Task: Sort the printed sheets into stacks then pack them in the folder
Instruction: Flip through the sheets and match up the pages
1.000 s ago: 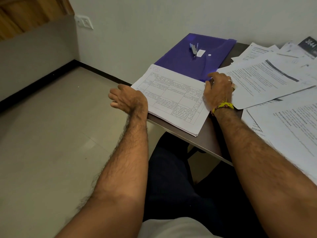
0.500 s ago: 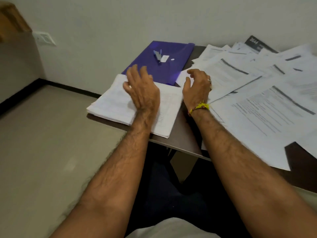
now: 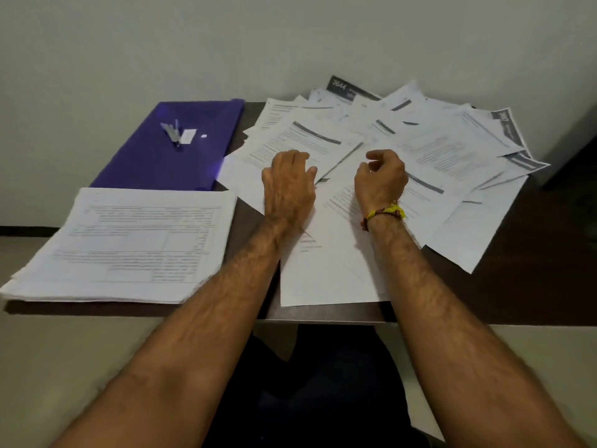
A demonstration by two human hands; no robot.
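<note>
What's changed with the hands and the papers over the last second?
The left hand left the neat stack and moved right onto the loose sheets. The right hand moved further into that spread, fingers curled, seemingly holding nothing. The stack, the purple folder and the table stayed put.

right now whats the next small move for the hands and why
Probably draw one loose sheet out from under the left hand and add it to the stack: the sheets lie scattered and overlapping, the right hand holds nothing, and the folder lies closed.
</note>
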